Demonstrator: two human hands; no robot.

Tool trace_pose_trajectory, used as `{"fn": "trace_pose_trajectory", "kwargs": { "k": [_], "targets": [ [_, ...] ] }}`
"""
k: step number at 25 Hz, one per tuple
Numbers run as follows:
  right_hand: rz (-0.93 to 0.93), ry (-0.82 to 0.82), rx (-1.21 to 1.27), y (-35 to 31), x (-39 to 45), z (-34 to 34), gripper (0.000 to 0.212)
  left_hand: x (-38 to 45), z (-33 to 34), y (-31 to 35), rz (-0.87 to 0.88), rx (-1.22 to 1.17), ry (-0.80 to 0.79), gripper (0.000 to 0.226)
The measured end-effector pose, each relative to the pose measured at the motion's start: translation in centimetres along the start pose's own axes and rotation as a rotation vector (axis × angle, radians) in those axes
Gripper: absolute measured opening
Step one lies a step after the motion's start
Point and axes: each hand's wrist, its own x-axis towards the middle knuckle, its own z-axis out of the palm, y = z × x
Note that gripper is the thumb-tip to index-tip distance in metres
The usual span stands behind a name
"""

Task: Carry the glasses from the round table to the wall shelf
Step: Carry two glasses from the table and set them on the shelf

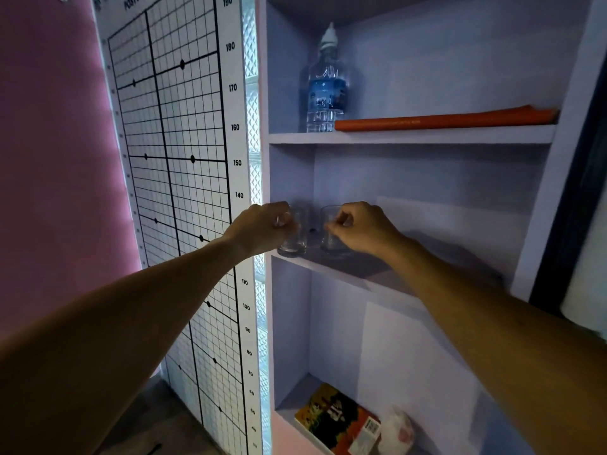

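Wall shelf [410, 138]: pale lilac, boxy, three bays in view.
Top bay: clear plastic bottle [325, 90] with blue label, upright at left end; orange roll [443, 119] lying along the front edge, its left end just beside the bottle.
Middle bay: two clear glasses, both upright, at the front-left corner, near each other but apart. Left glass [293, 241] closest to the left wall; right glass [333, 239] beside it. Bases appear to rest on the board; contact not fully certain.
Bottom bay: book [331, 415] lying flat, with a pale crumpled bag [397, 428] to its right.
Left hand [262, 228]: fingers curled, gripping the left glass near the rim.
Right hand [358, 226]: fingers curled, gripping the right glass near the rim.
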Motion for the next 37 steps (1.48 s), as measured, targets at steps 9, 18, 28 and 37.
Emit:
{"fn": "trace_pose_trajectory", "kwargs": {
  "k": [9,18,28,37],
  "targets": [
    [-0.061,0.151,0.047,2.3,3.6,1.8,0.023,1.4,0.8,-0.7,-0.011,0.026,0.015,0.025],
    [-0.018,0.168,0.08,3.1,5.8,3.2,0.041,1.4,0.9,-0.4,-0.009,0.141,0.071,0.056],
    [-0.003,0.187,0.035,3.0,7.5,4.8,0.042,2.1,2.0,-1.3,-0.068,-0.018,0.161,0.067],
    [0.044,0.181,-0.013,3.8,7.8,4.3,0.036,3.1,3.1,-1.3,-0.109,0.014,0.188,0.063]
  ]
}}
